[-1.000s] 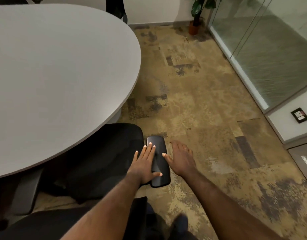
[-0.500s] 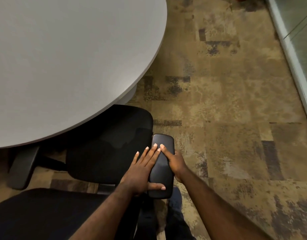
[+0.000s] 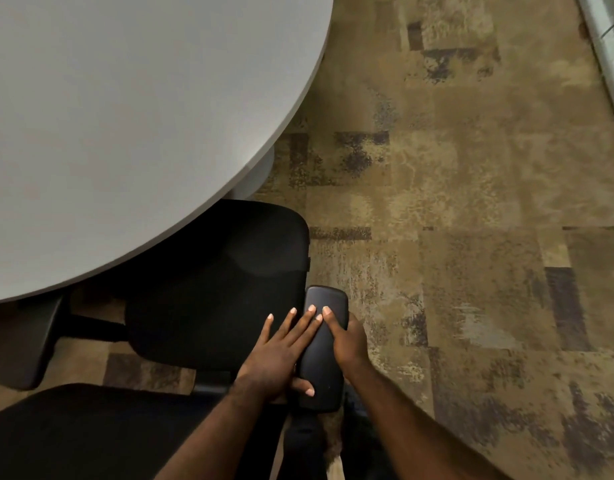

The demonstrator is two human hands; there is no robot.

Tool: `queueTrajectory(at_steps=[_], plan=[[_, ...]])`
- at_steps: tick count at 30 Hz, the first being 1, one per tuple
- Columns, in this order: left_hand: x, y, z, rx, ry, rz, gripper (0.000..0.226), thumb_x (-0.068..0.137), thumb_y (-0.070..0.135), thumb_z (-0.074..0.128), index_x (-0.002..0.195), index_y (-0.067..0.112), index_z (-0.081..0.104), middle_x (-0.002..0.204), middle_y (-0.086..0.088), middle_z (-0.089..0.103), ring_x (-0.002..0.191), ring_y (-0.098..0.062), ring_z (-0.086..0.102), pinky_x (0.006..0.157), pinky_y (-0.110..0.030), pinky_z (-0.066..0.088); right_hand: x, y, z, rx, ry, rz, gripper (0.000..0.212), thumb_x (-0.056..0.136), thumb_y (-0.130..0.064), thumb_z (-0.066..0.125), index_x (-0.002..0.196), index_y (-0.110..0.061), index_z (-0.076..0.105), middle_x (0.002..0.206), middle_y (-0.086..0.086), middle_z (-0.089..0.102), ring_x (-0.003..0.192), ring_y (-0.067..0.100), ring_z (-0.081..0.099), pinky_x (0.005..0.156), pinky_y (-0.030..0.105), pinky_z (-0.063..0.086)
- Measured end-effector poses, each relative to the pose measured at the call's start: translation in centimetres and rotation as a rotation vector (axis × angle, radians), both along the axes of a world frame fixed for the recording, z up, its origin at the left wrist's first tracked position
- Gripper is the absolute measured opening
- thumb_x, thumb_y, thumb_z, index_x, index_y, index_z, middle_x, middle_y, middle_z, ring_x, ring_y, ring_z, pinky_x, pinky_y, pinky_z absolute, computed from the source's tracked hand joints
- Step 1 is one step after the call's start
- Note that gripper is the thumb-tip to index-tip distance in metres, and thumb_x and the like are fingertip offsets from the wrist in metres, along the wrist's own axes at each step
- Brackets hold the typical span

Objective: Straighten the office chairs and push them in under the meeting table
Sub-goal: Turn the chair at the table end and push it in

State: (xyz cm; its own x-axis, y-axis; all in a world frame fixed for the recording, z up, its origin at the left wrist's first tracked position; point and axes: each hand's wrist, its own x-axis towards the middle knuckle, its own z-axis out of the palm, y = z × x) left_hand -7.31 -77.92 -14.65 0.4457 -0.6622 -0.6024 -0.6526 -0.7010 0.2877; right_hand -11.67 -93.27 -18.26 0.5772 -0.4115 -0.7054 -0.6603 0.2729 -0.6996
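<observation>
A black office chair (image 3: 215, 278) stands at the rounded end of the grey meeting table (image 3: 132, 116), its seat partly under the tabletop edge. Its right armrest pad (image 3: 321, 362) is a glossy dark slab pointing away from me. My left hand (image 3: 281, 351) lies on the pad's inner side, fingers spread flat and thumb hooked over the near part. My right hand (image 3: 343, 337) wraps the pad's outer edge, thumb on top. The chair's left armrest (image 3: 28, 344) shows below the table edge. The chair back (image 3: 91, 431) fills the lower left.
Patterned brown carpet (image 3: 472, 237) stretches to the right of the chair. A pale table pedestal (image 3: 257, 174) stands under the tabletop. The base of a glass partition (image 3: 607, 53) runs along the upper right edge.
My right hand came off the open floor side and closed on the armrest's outer edge. The view tilted downward and nearer, so the chair and table now fill more of the picture.
</observation>
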Motion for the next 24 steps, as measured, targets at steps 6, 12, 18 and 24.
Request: queueTrajectory(at_steps=[6, 12, 18, 24], plan=[[0.1, 0.9, -2.1, 0.016, 0.047, -0.05, 0.13, 0.066, 0.077, 0.062, 0.139, 0.04, -0.039, 0.144, 0.023, -0.045, 0.133, -0.013, -0.042, 0.11, -0.047, -0.022, -1.0, 0.7, -2.1, 0.058, 0.012, -0.032, 0.047, 0.093, -0.036, 0.065, 0.131, -0.01, 0.057, 0.121, 0.009, 0.067, 0.109, 0.024, 0.064, 0.099, 0.046, 0.05], [-0.4, 0.8, -1.8, 0.013, 0.033, -0.038, 0.132, 0.068, 0.069, 0.067, 0.138, 0.04, -0.04, 0.144, 0.023, -0.045, 0.139, -0.015, -0.034, 0.111, -0.043, -0.023, -1.2, 0.9, -1.4, 0.089, 0.025, -0.061, 0.047, 0.094, -0.034, 0.063, 0.132, -0.008, 0.056, 0.123, 0.012, 0.066, 0.11, 0.027, 0.063, 0.099, 0.047, 0.05], [0.0, 0.8, -1.6, -0.007, 0.03, -0.052, 0.13, 0.069, 0.07, 0.067, 0.138, 0.039, -0.039, 0.148, 0.021, -0.04, 0.139, -0.013, -0.033, 0.111, -0.043, -0.021, -1.4, 1.0, -1.8, 0.106, 0.002, -0.093, 0.041, 0.094, -0.037, 0.063, 0.128, -0.014, 0.06, 0.117, 0.006, 0.069, 0.103, 0.02, 0.066, 0.095, 0.044, 0.054], [-0.2, 0.7, -1.0, 0.018, 0.009, -0.04, 0.129, 0.071, 0.065, 0.07, 0.144, 0.036, -0.033, 0.149, 0.02, -0.039, 0.139, -0.013, -0.032, 0.112, -0.046, -0.018, -1.6, 0.8, -1.0, -0.044, 0.028, 0.063, 0.047, 0.093, -0.042, 0.063, 0.129, -0.015, 0.05, 0.124, 0.007, 0.063, 0.105, 0.02, 0.062, 0.094, 0.039, 0.051]])
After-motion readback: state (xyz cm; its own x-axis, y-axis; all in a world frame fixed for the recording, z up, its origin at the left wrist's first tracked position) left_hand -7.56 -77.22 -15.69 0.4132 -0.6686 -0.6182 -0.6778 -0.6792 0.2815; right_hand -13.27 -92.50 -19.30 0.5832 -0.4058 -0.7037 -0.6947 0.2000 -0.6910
